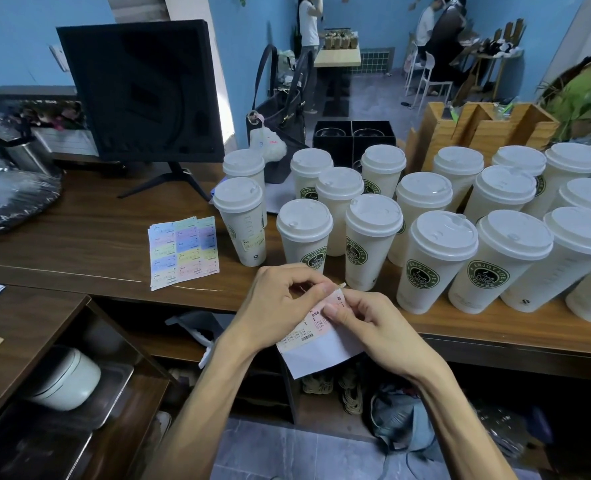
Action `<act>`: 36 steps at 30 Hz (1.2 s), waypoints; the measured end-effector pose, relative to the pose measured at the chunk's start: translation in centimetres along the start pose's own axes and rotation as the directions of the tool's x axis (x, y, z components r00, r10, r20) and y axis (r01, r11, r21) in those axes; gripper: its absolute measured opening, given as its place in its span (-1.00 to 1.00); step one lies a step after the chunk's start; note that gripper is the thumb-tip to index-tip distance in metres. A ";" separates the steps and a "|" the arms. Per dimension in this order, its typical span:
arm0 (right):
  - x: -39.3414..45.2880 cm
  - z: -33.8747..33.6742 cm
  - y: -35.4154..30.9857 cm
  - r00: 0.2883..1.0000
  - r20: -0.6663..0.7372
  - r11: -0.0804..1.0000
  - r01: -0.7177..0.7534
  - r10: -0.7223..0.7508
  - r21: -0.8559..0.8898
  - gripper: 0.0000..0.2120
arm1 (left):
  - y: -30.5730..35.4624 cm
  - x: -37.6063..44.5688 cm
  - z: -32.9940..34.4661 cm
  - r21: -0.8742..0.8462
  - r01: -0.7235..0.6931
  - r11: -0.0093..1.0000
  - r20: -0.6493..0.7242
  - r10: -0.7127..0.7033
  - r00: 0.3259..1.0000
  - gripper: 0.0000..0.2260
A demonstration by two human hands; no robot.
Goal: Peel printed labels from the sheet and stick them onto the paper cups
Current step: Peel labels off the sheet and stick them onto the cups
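both hands pinching a label strip in front of the cup rows

nearest the camera, the left hand (276, 299) and right hand (363, 318) meet over the counter edge, both holding one small label sheet (316, 344). the left fingers are curled and pinched on its upper corner; the right thumb and fingers clamp the top edge just beside them. the sheet's upper part is hidden behind the fingers, so whether a label is lifting cannot be told; its print is too small to read, and its lower part is blank white.

beyond the hands, on the wooden counter (79, 244), a second sheet of pastel labels (184, 251) lies flat, left of the cups and apart from them. the lidded paper cups (373, 237) stand upright in crowded rows, many touching; the ones at the right are cut off by the frame. one cup at the left (240, 223) shows a small label on its side.

farther back a dark monitor (141, 88) stands on the counter, a black handbag (280, 116) sits behind the cups, and wooden holders (481, 129) are partly hidden by lids.
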State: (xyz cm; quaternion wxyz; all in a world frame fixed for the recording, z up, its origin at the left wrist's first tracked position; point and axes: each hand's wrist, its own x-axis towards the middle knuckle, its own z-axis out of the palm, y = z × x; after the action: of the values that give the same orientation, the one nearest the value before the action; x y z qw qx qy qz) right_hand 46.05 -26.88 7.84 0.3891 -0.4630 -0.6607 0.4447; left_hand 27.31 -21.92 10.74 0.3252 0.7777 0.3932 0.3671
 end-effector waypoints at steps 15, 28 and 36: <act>0.4 0.4 0.0 0.982 -0.166 0.973 -0.056 0.095 0.226 -0.80 | 0.1 -0.1 0.0 -0.002 0.041 0.999 -0.015 -0.041 0.999 -0.95; -0.1 -0.2 -0.1 0.979 -0.124 0.926 -0.109 0.163 0.362 -0.73 | -0.1 -0.2 -0.5 0.038 0.041 0.998 -0.017 -0.041 0.999 -0.97; -0.2 -0.3 -0.2 0.973 -0.159 0.935 -0.107 0.169 0.339 -0.81 | 0.1 0.1 0.0 0.134 0.006 0.991 0.043 -0.011 0.999 -0.91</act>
State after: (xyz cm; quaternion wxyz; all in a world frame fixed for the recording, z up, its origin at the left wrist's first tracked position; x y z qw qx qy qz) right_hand 46.28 -27.03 8.12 0.4883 -0.4766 -0.5042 0.5294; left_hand 27.39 -21.91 10.78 0.2823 0.8040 0.4131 0.3213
